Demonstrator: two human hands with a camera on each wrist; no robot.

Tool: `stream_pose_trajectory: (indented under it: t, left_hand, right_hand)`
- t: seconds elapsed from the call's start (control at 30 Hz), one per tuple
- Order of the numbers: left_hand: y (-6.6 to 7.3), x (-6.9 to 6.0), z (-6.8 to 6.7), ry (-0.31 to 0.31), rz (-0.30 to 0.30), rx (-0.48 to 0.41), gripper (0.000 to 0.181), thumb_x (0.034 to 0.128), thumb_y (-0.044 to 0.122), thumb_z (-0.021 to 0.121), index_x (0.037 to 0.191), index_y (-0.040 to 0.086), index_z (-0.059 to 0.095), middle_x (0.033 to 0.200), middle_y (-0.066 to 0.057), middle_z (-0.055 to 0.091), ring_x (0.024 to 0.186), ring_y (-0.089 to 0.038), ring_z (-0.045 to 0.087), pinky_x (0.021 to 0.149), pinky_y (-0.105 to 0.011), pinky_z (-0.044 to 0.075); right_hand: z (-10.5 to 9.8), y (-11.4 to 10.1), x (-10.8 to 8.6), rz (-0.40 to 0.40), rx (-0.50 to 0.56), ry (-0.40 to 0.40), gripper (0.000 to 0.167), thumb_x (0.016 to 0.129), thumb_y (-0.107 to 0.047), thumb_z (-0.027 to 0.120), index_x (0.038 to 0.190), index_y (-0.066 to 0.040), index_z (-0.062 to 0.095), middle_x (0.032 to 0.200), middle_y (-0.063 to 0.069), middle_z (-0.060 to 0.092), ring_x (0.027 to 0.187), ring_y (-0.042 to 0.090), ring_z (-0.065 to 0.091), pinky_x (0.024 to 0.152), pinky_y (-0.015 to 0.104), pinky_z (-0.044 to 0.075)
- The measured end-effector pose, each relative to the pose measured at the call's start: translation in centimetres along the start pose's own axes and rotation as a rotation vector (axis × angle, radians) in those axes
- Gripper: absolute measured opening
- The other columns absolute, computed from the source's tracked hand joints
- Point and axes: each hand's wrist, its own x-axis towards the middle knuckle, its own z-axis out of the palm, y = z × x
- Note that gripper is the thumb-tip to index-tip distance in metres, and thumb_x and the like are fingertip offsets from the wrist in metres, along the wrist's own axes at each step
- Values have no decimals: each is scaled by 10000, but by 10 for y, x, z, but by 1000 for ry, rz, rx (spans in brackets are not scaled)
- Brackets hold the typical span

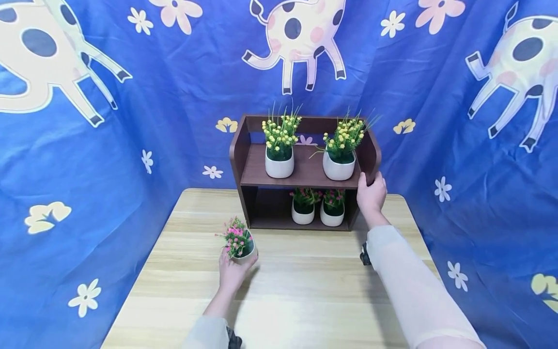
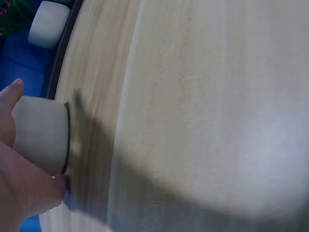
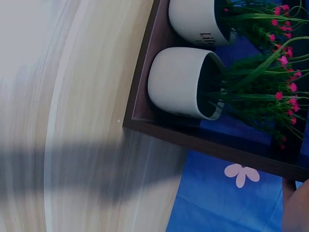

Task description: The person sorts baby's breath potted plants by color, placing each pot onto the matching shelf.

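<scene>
My left hand [image 1: 235, 272] grips a white pot of pink flowers [image 1: 245, 252], tilted, in front of the shelf's left end. In the left wrist view, thumb and fingers lie around the white pot [image 2: 41, 135]. My right hand [image 1: 372, 194] holds the right side panel of a dark brown two-tier shelf [image 1: 301, 183]. Two pots of yellow flowers stand on the upper tier, a left pot [image 1: 279, 167] and a right pot [image 1: 339, 169]. Below, toward the right, two pots of pink flowers sit side by side, a left pot [image 1: 302, 215] and a right pot [image 1: 332, 218].
The shelf stands near the back of a light wooden table [image 1: 305, 281]. A blue curtain [image 1: 183, 121] printed with spotted animals and flowers hangs behind and on both sides. The lower tier's left part [image 1: 270, 208] shows bare board.
</scene>
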Motion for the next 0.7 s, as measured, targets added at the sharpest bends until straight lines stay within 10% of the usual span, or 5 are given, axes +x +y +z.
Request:
stream_pose_trajectory:
  t: [0.7]
  left_hand:
    - [-1, 5, 1, -87, 39, 90, 957, 912, 316, 876, 1640, -27, 357, 1636, -344, 444, 1497, -569, 456, 1277, -680, 344]
  right_hand:
    - [0, -2, -1, 21, 15, 0, 418, 1033, -357, 653, 1248, 2, 638, 1254, 311, 653, 1267, 522, 586, 1106, 616, 454]
